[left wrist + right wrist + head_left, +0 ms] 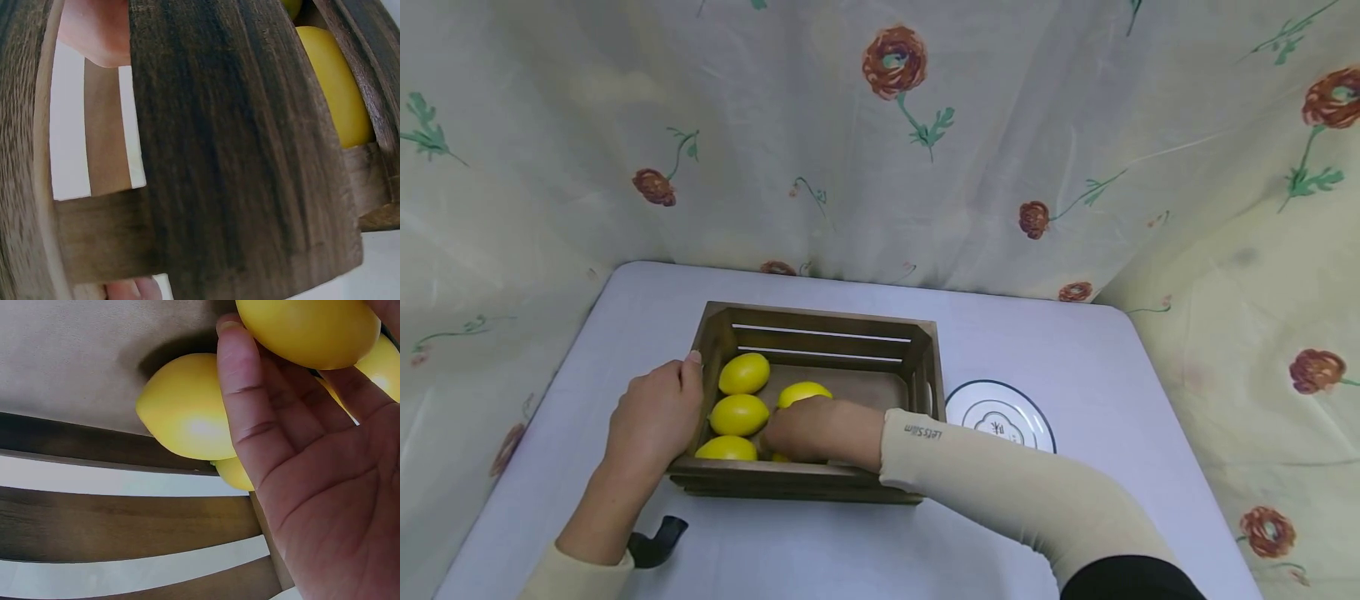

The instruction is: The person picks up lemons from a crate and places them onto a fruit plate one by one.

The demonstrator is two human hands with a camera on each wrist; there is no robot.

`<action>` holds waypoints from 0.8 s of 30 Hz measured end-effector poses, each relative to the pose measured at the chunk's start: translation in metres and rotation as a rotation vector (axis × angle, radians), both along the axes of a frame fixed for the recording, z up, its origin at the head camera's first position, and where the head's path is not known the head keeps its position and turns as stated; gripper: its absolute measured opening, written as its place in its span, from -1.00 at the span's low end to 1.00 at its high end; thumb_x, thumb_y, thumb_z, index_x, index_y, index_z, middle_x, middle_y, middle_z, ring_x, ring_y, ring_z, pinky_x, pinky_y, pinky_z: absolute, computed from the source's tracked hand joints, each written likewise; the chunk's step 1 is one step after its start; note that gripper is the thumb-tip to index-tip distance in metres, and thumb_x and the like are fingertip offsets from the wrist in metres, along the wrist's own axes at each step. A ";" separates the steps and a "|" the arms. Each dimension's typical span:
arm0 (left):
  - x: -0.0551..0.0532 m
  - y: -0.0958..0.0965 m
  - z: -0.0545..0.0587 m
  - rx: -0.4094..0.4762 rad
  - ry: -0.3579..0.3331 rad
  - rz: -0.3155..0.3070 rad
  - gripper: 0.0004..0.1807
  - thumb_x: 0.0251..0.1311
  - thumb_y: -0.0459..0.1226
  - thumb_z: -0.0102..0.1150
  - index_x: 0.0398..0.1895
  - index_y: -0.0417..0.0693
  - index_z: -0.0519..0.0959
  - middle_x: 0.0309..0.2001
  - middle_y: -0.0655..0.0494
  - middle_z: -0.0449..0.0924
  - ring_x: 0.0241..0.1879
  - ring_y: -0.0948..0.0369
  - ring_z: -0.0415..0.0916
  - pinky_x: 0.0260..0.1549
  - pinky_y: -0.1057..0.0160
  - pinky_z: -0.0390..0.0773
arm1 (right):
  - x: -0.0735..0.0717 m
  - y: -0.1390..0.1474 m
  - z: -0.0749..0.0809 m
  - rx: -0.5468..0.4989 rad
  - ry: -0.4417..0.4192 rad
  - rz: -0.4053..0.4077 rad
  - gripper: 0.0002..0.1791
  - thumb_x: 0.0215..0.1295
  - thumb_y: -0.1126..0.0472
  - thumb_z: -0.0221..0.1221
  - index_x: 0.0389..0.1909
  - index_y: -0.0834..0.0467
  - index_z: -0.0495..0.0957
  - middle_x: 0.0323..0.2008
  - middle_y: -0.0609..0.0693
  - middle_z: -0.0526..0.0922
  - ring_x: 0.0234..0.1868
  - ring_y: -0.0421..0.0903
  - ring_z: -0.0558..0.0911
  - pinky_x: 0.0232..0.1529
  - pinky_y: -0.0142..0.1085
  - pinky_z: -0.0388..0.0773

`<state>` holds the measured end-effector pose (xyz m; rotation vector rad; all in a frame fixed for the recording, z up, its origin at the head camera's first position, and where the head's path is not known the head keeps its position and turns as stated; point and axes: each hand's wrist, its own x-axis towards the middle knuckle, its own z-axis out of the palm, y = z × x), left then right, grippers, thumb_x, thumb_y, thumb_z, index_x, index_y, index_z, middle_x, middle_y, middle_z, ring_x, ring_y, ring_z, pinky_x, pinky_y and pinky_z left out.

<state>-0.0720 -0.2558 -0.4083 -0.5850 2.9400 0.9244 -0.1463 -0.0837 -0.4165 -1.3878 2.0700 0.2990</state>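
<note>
A brown slatted wooden crate [820, 317] stands on the table with several yellow lemons inside. My left hand [655, 412] grips the crate's left end, thumb up at the rim; in the left wrist view, parts of the hand [97, 34] show behind the slats. My right hand [816, 429] reaches down into the crate. Its fingers and thumb hold a lemon [312, 328], seen at the top of the right wrist view. Another lemon [187, 409] lies against the outer side of the fingers. A column of lemons [739, 414] rests along the crate's left side.
Right of the crate sits a white plate [1037, 421] with a dark rim, partly hidden by the right sleeve [1000, 483]. A black curved object [657, 542] shows beside the left wrist. A flowered curtain [970, 183] hangs behind the white-covered table [1075, 367].
</note>
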 end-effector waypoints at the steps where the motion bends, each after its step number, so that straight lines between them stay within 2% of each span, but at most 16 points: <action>1: 0.000 0.000 0.000 -0.001 0.000 -0.001 -0.30 0.67 0.06 -0.45 -0.38 -0.26 0.53 -0.60 -0.05 0.35 -0.58 -0.01 0.39 -0.63 0.13 0.40 | 0.000 0.000 0.000 0.000 0.003 0.001 -0.86 0.51 0.25 0.23 -0.10 -0.09 0.66 -0.34 -0.20 0.61 -0.29 -0.25 0.54 -0.28 -0.36 0.52; 9: -0.001 0.000 -0.002 -0.033 0.008 -0.010 -0.32 0.68 0.02 -0.39 -0.33 -0.31 0.56 -0.60 -0.05 0.37 -0.60 0.00 0.39 -0.65 0.14 0.41 | -0.002 -0.001 -0.003 -0.001 0.032 0.020 -0.85 0.51 0.27 0.22 -0.18 -0.09 0.65 -0.31 -0.18 0.60 -0.27 -0.23 0.53 -0.24 -0.34 0.52; 14: -0.002 0.000 -0.002 -0.036 0.006 -0.020 -0.32 0.68 0.01 -0.36 -0.21 -0.40 0.59 -0.52 -0.12 0.50 -0.57 -0.02 0.45 -0.64 0.09 0.49 | -0.003 0.001 -0.003 0.008 0.043 0.008 -0.87 0.51 0.26 0.21 -0.20 -0.06 0.64 -0.32 -0.17 0.60 -0.28 -0.22 0.54 -0.24 -0.33 0.52; 19: -0.001 0.000 0.000 -0.043 0.001 -0.020 -0.34 0.68 -0.01 -0.33 -0.17 -0.43 0.60 -0.48 -0.16 0.54 -0.56 -0.03 0.47 -0.63 0.07 0.52 | -0.002 0.005 0.002 0.026 0.071 0.018 -0.90 0.53 0.25 0.20 -0.13 -0.03 0.64 -0.33 -0.17 0.61 -0.31 -0.22 0.55 -0.26 -0.34 0.55; 24: -0.001 0.000 0.002 -0.046 -0.008 -0.013 -0.35 0.68 -0.01 -0.31 -0.18 -0.43 0.59 -0.50 -0.15 0.52 -0.56 -0.02 0.46 -0.63 0.09 0.52 | -0.002 0.010 0.009 0.046 0.090 0.036 -0.82 0.51 0.26 0.23 0.02 -0.04 0.62 -0.27 -0.17 0.63 -0.28 -0.23 0.54 -0.18 -0.29 0.57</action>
